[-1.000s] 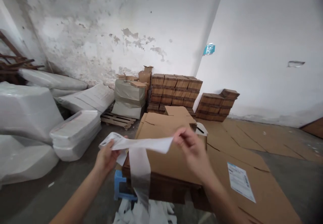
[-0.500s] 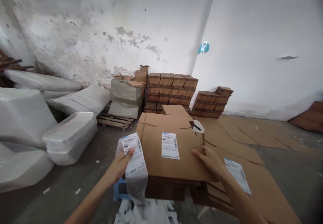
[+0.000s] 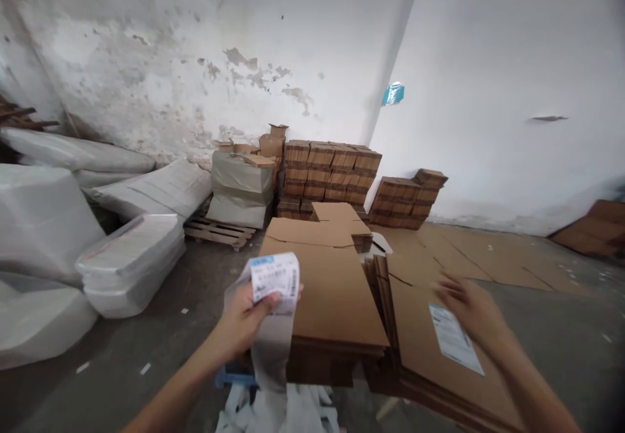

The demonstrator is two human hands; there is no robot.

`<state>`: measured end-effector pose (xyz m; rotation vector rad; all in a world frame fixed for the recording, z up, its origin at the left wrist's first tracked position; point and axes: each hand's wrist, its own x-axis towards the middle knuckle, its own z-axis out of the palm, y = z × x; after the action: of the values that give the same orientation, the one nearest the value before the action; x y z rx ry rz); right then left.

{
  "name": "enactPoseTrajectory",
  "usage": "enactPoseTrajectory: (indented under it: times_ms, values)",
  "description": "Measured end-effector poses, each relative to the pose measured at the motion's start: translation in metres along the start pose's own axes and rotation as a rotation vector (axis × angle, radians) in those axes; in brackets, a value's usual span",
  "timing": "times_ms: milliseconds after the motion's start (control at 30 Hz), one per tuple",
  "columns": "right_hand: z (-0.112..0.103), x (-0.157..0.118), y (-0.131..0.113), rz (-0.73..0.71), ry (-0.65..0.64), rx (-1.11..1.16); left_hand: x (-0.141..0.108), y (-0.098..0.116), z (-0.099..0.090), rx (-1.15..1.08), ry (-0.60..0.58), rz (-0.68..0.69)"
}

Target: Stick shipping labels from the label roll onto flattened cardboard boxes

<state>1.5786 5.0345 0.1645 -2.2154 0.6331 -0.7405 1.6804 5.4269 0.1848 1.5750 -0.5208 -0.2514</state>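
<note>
My left hand (image 3: 258,309) pinches a strip of white printed shipping labels (image 3: 276,277), whose grey backing hangs down below it. The strip is held above the left side of a stack of flat brown cardboard boxes (image 3: 332,283); the top one shows no label. My right hand (image 3: 466,306), blurred, is over another pile of flattened cardboard boxes (image 3: 415,329) on the right, with nothing seen in its fingers. A white shipping label (image 3: 455,338) lies on that pile's top box, just below the right hand.
Crumpled white label backing (image 3: 297,410) lies below, near a blue stool (image 3: 237,376). White wrapped bundles (image 3: 129,264) stand at left. Stacked cardboard bundles (image 3: 332,169) and a wooden pallet (image 3: 219,232) sit by the wall. Flat cardboard (image 3: 469,257) covers floor at right.
The labelled top box has left the middle stack, and the right pile's top has shifted. My right hand has moved right, off the middle stack. My left hand has brought the label strip rightward.
</note>
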Motion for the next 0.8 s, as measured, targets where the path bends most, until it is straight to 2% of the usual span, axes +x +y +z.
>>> enactPoseTrajectory:
  times_ms: [33, 67, 100, 167, 233, 267, 333, 400, 467, 500, 600, 633, 700, 800]
  values:
    - [0.025, -0.015, -0.038, -0.108, -0.192, 0.171, -0.001, 0.000, 0.007, 0.087, -0.041, 0.034]
    - [0.048, -0.030, -0.075, -0.210, -0.436, 0.300, -0.002, 0.000, 0.013, 0.165, -0.062, 0.061]
    - [0.068, -0.045, -0.108, -0.308, -0.606, 0.373, -0.004, -0.001, 0.017, 0.220, -0.062, 0.075]
    - [0.097, -0.068, -0.155, -0.471, -0.702, 0.384, -0.009, -0.002, 0.019, 0.202, -0.055, 0.020]
    - [0.113, -0.082, -0.175, -0.571, -0.623, 0.360, -0.014, 0.002, 0.016, -0.032, -0.062, -0.131]
    - [0.119, -0.087, -0.177, -0.609, -0.569, 0.349, -0.016, 0.006, 0.014, -0.205, -0.049, -0.221]
    - [0.125, -0.094, -0.175, -0.713, -0.505, 0.325, -0.016, 0.013, 0.010, -0.509, 0.050, -0.404]
    - [0.124, -0.098, -0.174, -0.849, -0.487, 0.287, -0.011, 0.015, 0.002, -0.653, 0.186, -0.506]
    - [0.113, -0.094, -0.177, -0.895, -0.459, 0.316, -0.002, 0.008, -0.012, -0.685, 0.340, -0.474]
    - [0.107, -0.087, -0.180, -0.850, -0.417, 0.376, 0.003, 0.000, -0.022, -0.694, 0.428, -0.419]
    - [0.100, -0.049, -0.182, -0.566, -0.202, 0.503, 0.012, -0.025, -0.054, -0.674, 0.697, -0.259]
    - [0.105, -0.035, -0.179, -0.488, -0.168, 0.443, 0.012, -0.032, -0.062, -0.654, 0.728, -0.243]
    - [0.125, -0.013, -0.168, -0.399, -0.203, 0.221, 0.011, -0.041, -0.070, -0.620, 0.690, -0.256]
    - [0.156, -0.006, -0.141, -0.375, -0.305, -0.011, 0.006, -0.050, -0.062, -0.507, 0.507, -0.351]
